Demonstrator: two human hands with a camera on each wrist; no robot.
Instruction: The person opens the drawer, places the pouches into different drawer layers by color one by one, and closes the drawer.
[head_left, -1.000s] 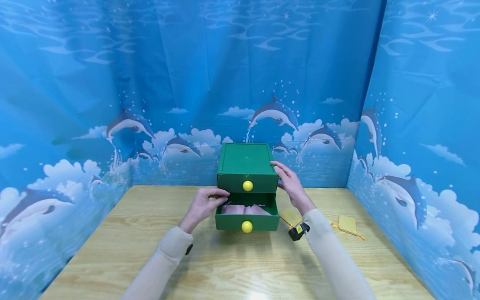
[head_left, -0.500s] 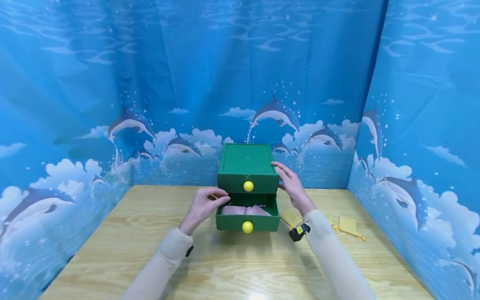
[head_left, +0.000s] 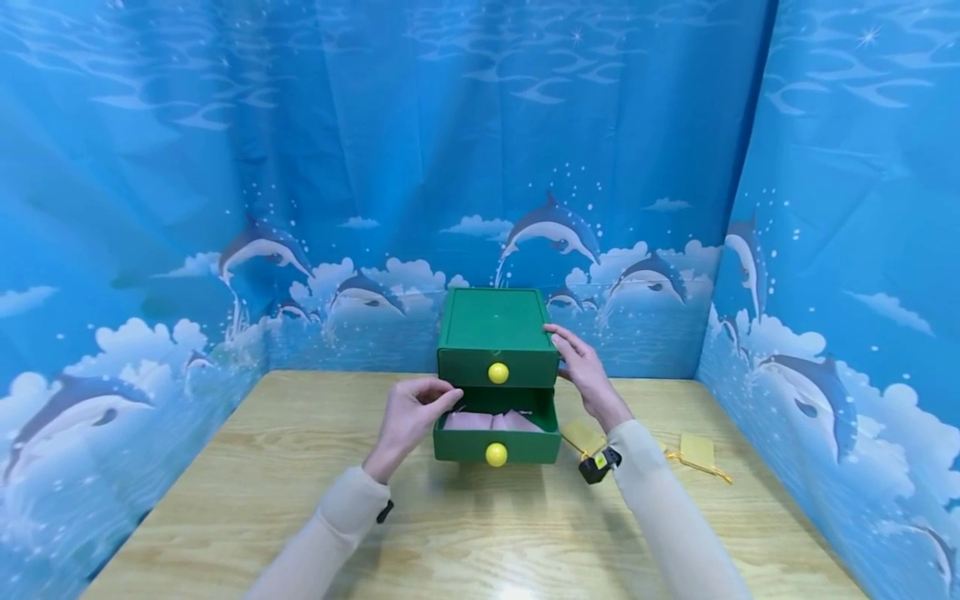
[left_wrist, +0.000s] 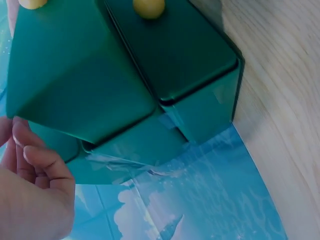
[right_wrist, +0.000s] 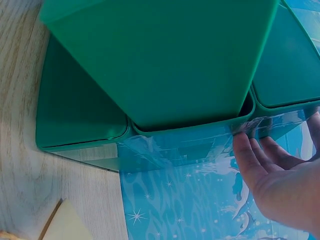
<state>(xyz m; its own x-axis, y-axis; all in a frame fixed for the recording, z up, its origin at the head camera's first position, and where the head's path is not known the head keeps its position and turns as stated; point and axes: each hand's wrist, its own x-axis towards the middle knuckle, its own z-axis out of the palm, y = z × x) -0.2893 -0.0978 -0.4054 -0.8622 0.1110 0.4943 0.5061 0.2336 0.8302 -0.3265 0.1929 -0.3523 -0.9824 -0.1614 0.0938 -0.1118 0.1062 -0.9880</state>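
A green drawer cabinet point(head_left: 495, 321) stands upright on the table. Its top drawer is closed, with a yellow round knob point(head_left: 497, 373); the drawer beneath point(head_left: 480, 450) is pulled out. Pale pink pouches point(head_left: 472, 421) lie inside it. My left hand point(head_left: 408, 412) is at the left rim of that drawer, fingers curled, thumb tip near the forefinger; I cannot tell what lies between them. My right hand point(head_left: 585, 375) touches the cabinet's upper right side with extended fingers. In the right wrist view its fingertips point(right_wrist: 242, 140) lie against the side wall.
Right of the cabinet lie two pale yellow drawstring pouches, one point(head_left: 583, 435) near the right wrist camera point(head_left: 596, 467), the other point(head_left: 696, 451) farther right. A lower closed drawer point(left_wrist: 185, 55) shows in the left wrist view. Blue dolphin curtains point(head_left: 360, 167) stand behind the wooden table point(head_left: 300, 450).
The cabinet, the pulled-out drawer and my right hand stay as they were. My left thumb has risen slightly towards the forefinger.
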